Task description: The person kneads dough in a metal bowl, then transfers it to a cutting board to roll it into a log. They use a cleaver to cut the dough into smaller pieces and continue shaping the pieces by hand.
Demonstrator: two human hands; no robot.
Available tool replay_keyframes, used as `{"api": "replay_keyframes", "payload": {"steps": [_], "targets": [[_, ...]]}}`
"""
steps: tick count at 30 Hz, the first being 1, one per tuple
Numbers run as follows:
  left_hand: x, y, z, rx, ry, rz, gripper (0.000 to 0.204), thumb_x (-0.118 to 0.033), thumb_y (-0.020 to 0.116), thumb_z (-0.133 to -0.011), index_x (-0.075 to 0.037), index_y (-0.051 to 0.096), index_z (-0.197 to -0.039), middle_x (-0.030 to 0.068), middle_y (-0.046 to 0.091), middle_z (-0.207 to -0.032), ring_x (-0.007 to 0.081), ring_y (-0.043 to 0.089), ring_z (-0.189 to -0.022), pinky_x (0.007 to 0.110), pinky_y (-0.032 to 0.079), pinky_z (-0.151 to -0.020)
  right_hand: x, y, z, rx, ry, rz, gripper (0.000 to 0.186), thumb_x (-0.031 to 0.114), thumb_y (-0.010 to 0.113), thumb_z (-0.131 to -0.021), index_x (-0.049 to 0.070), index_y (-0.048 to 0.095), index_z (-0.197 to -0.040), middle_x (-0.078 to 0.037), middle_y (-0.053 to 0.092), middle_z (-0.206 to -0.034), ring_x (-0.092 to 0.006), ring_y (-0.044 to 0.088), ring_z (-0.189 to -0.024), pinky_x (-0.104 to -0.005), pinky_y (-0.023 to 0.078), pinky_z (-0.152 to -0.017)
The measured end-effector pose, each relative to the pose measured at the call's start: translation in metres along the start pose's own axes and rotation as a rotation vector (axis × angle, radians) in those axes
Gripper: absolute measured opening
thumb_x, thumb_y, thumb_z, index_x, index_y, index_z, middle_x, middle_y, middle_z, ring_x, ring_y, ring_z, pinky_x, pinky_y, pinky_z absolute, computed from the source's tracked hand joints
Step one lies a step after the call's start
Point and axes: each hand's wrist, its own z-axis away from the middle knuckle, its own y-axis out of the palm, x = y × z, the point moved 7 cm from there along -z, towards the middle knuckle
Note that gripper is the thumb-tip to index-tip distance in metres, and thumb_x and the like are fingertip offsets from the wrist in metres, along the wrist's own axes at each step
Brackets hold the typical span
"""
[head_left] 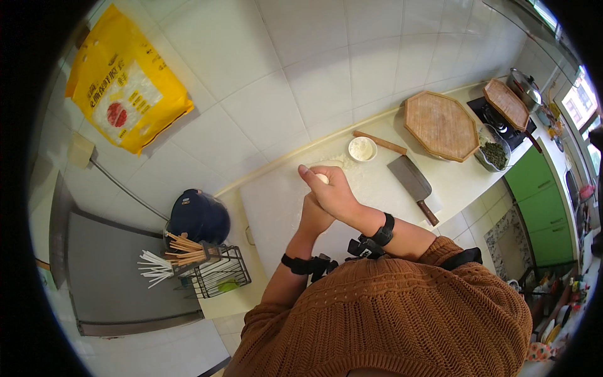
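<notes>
My right hand and my left hand are pressed together above a white board. Between their curled fingers shows a small pale lump of dough, and both hands are closed around it. Most of the lump is hidden by the fingers. Just beyond the hands, loose flour is scattered on the board, beside a small white bowl of flour. A wooden rolling pin lies behind the bowl. To the right rests a cleaver, its wooden handle pointing toward me.
An octagonal wooden tray leans at the back right, near a bowl of chopped greens and a stove. On the left stand a wire rack of chopsticks and a dark blue container. A yellow bag hangs on the wall.
</notes>
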Motion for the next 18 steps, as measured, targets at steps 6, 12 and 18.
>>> {"api": "replay_keyframes", "payload": {"steps": [6,12,18], "targets": [[-0.004,-0.006,-0.01,0.027,0.079,0.532,0.035,-0.016,0.072,-0.098,-0.002,0.067,-0.13,0.0162,0.071,-0.126,0.0254,0.067,-0.121,0.042,0.052,-0.102,0.021,0.013,0.012,0.163,-0.219,-0.067,0.052,0.037,0.072,-0.103,-0.001,0.062,-0.069,0.0,0.05,-0.058,-0.0129,0.047,-0.061,-0.0342,0.041,-0.057],[0.0,0.012,0.0,0.114,0.173,0.196,0.038,-0.017,0.07,-0.101,0.001,0.056,-0.132,0.0123,0.064,-0.124,0.0231,0.064,-0.119,0.04,0.052,-0.1,0.032,0.018,0.017,0.176,-0.203,0.167,0.051,0.034,0.073,-0.101,-0.008,0.066,-0.072,-0.012,0.055,-0.06,-0.0144,0.054,-0.066,-0.0358,0.046,-0.063],[0.01,0.008,0.001,0.09,0.265,0.086,0.043,-0.019,0.071,-0.101,0.0,0.055,-0.136,0.0126,0.063,-0.129,0.0248,0.063,-0.122,0.04,0.052,-0.103,0.026,0.015,0.018,0.088,-0.336,0.188,0.04,0.028,0.076,-0.096,-0.002,0.067,-0.072,-0.011,0.063,-0.065,-0.0135,0.055,-0.066,-0.0366,0.047,-0.063]]}}
